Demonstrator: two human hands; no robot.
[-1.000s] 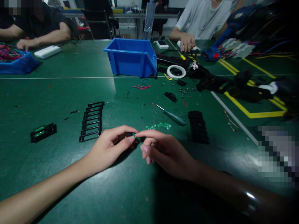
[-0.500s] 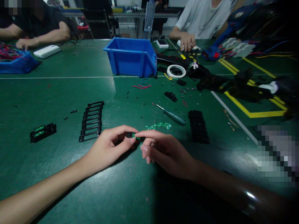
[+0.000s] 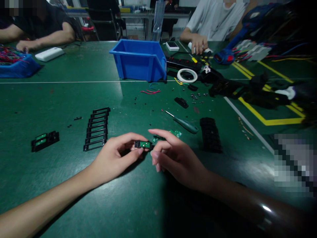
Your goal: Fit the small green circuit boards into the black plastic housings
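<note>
A small black plastic housing [image 3: 137, 144], green circuit board [image 3: 145, 144] inset, is pinched in the left hand's [image 3: 120, 153] grip above the green table [image 3: 119, 211]; whether the right hand [image 3: 180, 157] beside it grasps, I cannot tell. A blue plastic tray [image 3: 23, 70] holds red wires [image 3: 10, 55].

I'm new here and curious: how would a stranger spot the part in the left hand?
From the middle blue bin, come nearer to the left hand. There sits a small black part with a green panel. Unlike its lookalike lying farther left, it's gripped.
</note>
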